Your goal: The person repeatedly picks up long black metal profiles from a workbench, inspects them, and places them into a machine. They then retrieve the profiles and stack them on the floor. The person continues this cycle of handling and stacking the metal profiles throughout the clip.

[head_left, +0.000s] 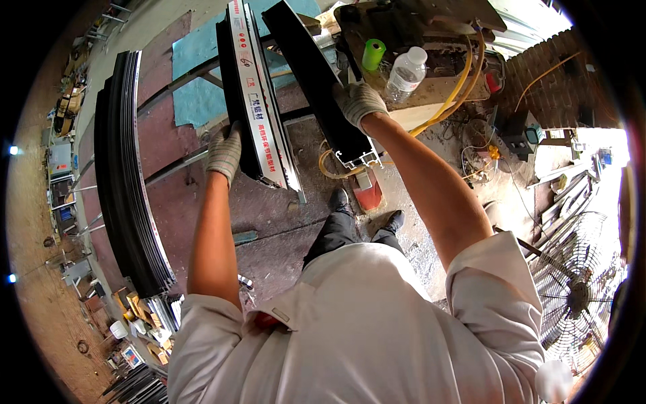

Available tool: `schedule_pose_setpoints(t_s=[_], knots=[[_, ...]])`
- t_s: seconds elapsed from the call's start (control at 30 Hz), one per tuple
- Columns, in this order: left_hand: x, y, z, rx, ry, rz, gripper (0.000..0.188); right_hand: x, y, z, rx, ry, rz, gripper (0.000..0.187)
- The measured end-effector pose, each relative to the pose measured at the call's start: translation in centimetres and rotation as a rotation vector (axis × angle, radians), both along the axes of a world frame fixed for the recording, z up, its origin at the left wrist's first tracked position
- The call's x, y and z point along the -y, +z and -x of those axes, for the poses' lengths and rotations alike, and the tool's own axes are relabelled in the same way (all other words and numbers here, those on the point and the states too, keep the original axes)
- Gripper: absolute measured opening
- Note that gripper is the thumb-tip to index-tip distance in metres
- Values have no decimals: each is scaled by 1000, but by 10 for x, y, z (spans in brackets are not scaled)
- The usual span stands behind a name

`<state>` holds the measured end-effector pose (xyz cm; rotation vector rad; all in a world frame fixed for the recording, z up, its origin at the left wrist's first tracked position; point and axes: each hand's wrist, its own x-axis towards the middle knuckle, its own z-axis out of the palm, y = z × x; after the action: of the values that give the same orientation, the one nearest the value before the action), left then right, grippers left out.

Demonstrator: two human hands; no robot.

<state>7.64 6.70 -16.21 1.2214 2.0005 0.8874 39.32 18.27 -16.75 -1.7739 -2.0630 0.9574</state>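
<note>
My left hand (225, 153), in a pale striped work glove, grips the left edge of a black aluminium profile (257, 101) whose top carries a white printed protective film. My right hand (362, 104), gloved alike, is closed on the right edge of a second black aluminium profile (313, 81). That one slants toward me, and its cut near end shows a silvery hollow cross-section. A gap separates the two profiles, and metal rack bars (296, 114) show below them. The fingertips of both hands are partly hidden by the profiles.
Left of me, a stack of long black profiles (124, 168) lies across the rack. A wooden bench (431, 101) at the right holds a clear bottle (406, 75), a green roll (373, 54) and yellow hoses (464, 81). A large fan (575, 296) stands lower right.
</note>
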Motion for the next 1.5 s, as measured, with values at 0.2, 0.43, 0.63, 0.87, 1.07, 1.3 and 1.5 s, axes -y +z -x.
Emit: schedule_pose_setpoints(t_s=[0.2,0.43,0.63,0.87,1.07,1.3,1.5], knots=[[28,33,-27,71,230,-34,46,-6,-29,-18,-149,45,-138,52],[76,63,-58,239,562,-416,45,-2,-45,-28,-260,-59,-66,50],[120,99,-147,-58,291,-549,40,51,50,-75,-273,4,5,45],[105,77,-260,709,36,-163,50,120,74,-171,-324,234,-125,38],[99,77,-327,1309,138,-103,62,183,77,-278,-225,395,-46,26],[125,42,-399,1401,120,132,60,256,67,-392,-223,252,51,30],[154,36,-486,1377,106,281,52,349,32,-486,-139,-10,202,34]])
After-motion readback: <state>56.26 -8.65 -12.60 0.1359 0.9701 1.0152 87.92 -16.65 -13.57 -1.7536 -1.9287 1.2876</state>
